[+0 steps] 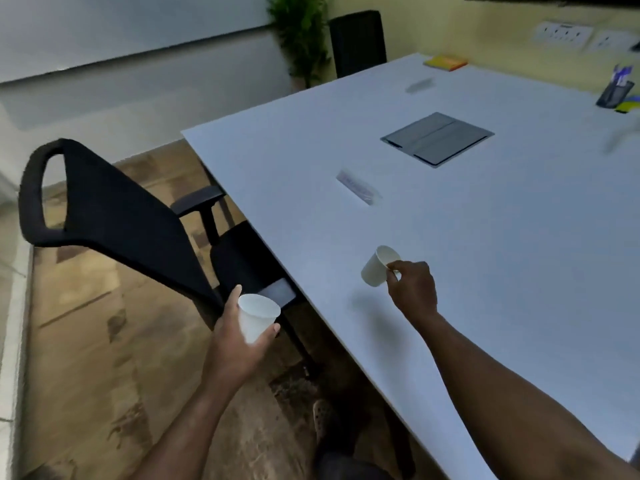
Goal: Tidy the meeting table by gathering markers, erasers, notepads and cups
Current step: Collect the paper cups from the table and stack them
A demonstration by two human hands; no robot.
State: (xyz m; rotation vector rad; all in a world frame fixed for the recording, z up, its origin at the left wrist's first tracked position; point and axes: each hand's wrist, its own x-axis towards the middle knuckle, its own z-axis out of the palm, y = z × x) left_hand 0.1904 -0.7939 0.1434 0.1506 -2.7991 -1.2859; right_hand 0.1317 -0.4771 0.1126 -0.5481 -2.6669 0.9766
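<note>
**Hands: One Paper Cup Each**

Both hands are occupied. Left hand (242,337) wraps an upright paper cup (258,320) beside the tabletop (485,237) edge. Right hand (412,289) pinches the rim of a tilted second cup (379,266) above the tabletop. Cups appear light, thin-walled and crushable; grip gently, preferably around the wall.

Two white paper cups are off the desk (450,254). One cup (257,320) is upright, held just beyond the desk's left edge. The other cup (378,266) is tilted, mouth up and away, pinched at its rim above the near left part. A blurred marker (358,187) lies flat farther in. A yellow-orange notepad (445,62) lies at the far edge.
</note>
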